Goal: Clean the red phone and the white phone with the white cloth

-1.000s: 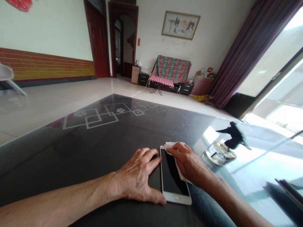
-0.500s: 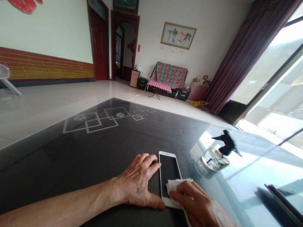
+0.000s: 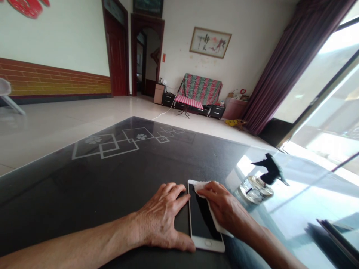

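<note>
A white smartphone (image 3: 206, 224) lies face up on the dark glossy table (image 3: 112, 186). Along its left edge rests my left hand (image 3: 165, 216), fingers spread, with thumb and fingertips touching the phone's side. My right hand (image 3: 221, 203) is closed on a white tissue (image 3: 201, 188) and presses it against the upper part of the dark screen. Part of the tissue hangs out under that hand, over the phone's right edge. Right of the phone stands a clear spray bottle (image 3: 256, 188) with a black trigger head.
A dark flat item (image 3: 339, 237) lies at the table's right side, too cut off to name. Pale geometric patterns (image 3: 120, 144) mark the far left of the tabletop. Beyond are a covered cabinet (image 3: 200, 89), a small striped table (image 3: 189, 101) and a curtain (image 3: 275, 74) beside the window.
My right hand has moved the tissue up the screen from the phone's lower end to near its top, uncovering the home button. My left hand stays at the phone's left edge.
</note>
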`<state>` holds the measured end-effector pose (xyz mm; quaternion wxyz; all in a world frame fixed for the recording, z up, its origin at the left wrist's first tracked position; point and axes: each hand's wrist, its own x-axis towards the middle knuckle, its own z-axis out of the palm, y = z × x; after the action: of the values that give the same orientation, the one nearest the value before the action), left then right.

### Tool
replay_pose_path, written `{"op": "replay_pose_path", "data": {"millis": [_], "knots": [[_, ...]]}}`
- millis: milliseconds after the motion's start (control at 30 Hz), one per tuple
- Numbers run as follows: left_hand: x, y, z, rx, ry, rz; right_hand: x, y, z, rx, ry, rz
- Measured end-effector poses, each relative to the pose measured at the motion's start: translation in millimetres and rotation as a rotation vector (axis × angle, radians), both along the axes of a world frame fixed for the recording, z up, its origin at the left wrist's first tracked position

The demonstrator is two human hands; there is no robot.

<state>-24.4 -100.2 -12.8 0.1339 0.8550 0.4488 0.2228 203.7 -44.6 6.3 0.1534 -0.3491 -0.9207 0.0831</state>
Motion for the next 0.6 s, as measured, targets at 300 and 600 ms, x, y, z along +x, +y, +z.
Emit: {"op": "replay_pose_path", "data": {"millis": [300,600], "knots": [[0.4,-0.8,1.7,-0.004,-0.009,0.013,-22.7,21.6,-2.3,0.095,-0.069,-0.006],[-0.2,0.0,3.1,-0.03,0.013,0.003,-28.9,30.0,-5.6,0.102,-0.074,-0.025]]}}
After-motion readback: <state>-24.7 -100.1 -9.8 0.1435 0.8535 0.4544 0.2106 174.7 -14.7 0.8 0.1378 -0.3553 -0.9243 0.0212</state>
